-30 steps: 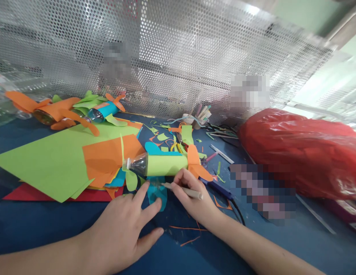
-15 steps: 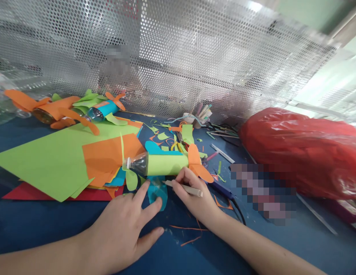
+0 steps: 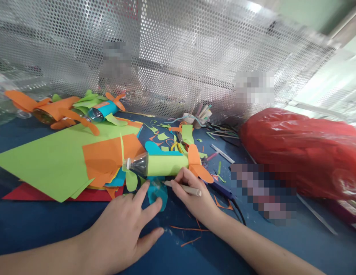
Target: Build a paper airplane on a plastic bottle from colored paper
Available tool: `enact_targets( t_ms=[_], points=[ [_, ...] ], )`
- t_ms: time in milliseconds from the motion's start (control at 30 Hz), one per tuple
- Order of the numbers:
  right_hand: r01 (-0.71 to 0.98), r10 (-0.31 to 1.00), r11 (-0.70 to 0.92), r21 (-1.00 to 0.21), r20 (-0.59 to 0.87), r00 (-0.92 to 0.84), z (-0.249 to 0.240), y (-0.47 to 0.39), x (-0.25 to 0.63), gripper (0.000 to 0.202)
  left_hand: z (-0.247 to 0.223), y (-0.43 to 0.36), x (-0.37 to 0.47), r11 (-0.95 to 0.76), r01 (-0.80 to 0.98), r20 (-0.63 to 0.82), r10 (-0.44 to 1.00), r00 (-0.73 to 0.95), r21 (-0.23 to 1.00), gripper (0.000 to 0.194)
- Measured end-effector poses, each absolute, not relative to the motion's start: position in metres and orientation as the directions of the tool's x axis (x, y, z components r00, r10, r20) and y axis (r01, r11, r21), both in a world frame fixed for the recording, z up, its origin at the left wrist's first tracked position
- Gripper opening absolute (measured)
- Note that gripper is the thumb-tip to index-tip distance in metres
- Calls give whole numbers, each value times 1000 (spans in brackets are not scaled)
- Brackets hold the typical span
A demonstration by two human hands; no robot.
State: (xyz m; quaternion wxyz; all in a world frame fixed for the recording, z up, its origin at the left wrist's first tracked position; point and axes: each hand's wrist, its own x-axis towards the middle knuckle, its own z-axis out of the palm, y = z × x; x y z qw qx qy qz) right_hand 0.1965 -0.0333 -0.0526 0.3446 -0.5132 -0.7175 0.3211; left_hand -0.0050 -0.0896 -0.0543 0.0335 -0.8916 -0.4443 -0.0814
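Observation:
A plastic bottle lies on its side, wrapped in green paper, its white-ringed neck pointing left. Orange paper fins sit at its base, and a green paper propeller is at the neck. Blue paper wings stick out on both sides. On the near blue wing, my left hand rests with its fingers spread, holding nothing. My right hand pinches a pale pen-like stick; its tip is at the wing by the bottle's edge.
Colored paper sheets are stacked at left, with finished paper-and-bottle planes behind. Paper scraps and yellow-handled pliers lie beyond the bottle. A blue corded tool is at right, near a red plastic bag. A perforated metal screen stands behind.
My right hand and the stick have shifted very slightly. My left hand, the bottle and the wing stay in place. A blurred shape now shows behind the screen at right.

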Motion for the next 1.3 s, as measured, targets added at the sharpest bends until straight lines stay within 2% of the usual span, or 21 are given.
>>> enact_targets(
  t_ms=[833, 1300],
  points=[
    [496, 953, 272, -825, 161, -255, -53, -34, 197, 20, -56, -90, -5, -606, 795, 179, 780, 599, -23, 43],
    [520, 956, 265, -812, 151, -252, -52, -33, 197, 20, -55, -89, -4, -599, 800, 185, 788, 588, 10, 42]
  ],
)
